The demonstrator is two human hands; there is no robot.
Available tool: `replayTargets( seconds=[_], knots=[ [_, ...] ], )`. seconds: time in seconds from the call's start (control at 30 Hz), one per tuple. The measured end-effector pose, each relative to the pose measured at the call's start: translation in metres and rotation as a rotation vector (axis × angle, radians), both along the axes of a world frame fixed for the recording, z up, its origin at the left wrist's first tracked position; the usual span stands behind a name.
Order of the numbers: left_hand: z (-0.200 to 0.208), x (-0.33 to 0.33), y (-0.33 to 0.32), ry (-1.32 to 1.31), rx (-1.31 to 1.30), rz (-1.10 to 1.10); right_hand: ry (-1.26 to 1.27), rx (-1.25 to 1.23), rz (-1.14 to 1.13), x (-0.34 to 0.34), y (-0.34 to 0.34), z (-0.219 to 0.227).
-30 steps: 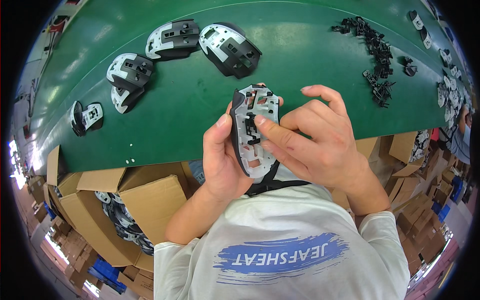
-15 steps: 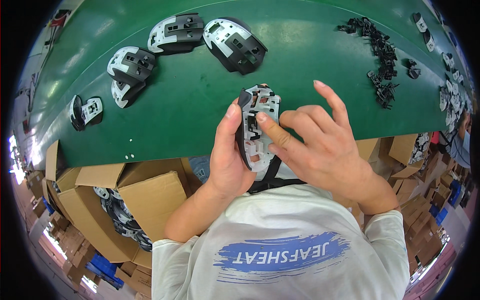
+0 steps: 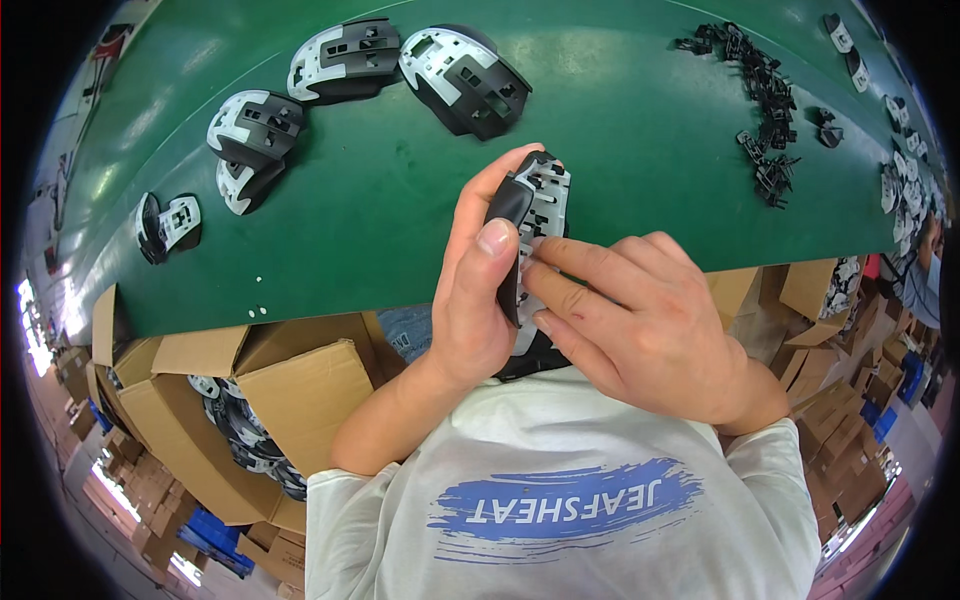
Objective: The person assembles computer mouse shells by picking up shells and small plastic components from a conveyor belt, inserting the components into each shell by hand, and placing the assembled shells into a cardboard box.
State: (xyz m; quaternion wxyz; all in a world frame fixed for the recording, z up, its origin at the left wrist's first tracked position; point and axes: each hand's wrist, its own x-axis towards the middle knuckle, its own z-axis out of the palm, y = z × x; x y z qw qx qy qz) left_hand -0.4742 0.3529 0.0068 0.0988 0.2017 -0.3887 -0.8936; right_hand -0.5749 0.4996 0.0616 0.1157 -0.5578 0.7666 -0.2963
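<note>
left hand (image 3: pixel 474 300) clasping tilted shell (image 3: pixel 540 215), right hand (image 3: pixel 645 315) half-curled — fingertips inside it, grip unclear

Open cardboard box (image 3: pixel 312 400) near green table (image 3: pixel 370 230)

Shell (image 3: pixel 546 207): curved plastic piece, black and white.
Outer wall (image 3: pixel 511 203): smooth, black, bowed.
Inside (image 3: pixel 551 192): white, ribbed, with openings and dark spots; lower part partly hidden by right hand (image 3: pixel 640 315).
Pose: tilted on edge, long axis roughly fore-and-aft, inside turned rightward.
Place: held up in left hand (image 3: pixel 476 290).
</note>
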Motion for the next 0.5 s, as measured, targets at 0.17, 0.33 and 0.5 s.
replayTargets(
  seconds=[0.17, 0.33, 0.5],
  knots=[
    [-0.005, 0.002, 0.009, 0.037, -0.058, 0.071, -0.037, 0.011, -0.013, 0.007, 0.0, 0.0],
    [-0.009, 0.003, 0.007, 0.082, -0.054, 0.114, -0.147, -0.023, -0.008, 0.008, 0.0, -0.006],
    [-0.009, 0.005, 0.006, 0.079, -0.05, 0.125, -0.177, -0.017, -0.008, 0.016, -0.003, -0.007]
  ],
)
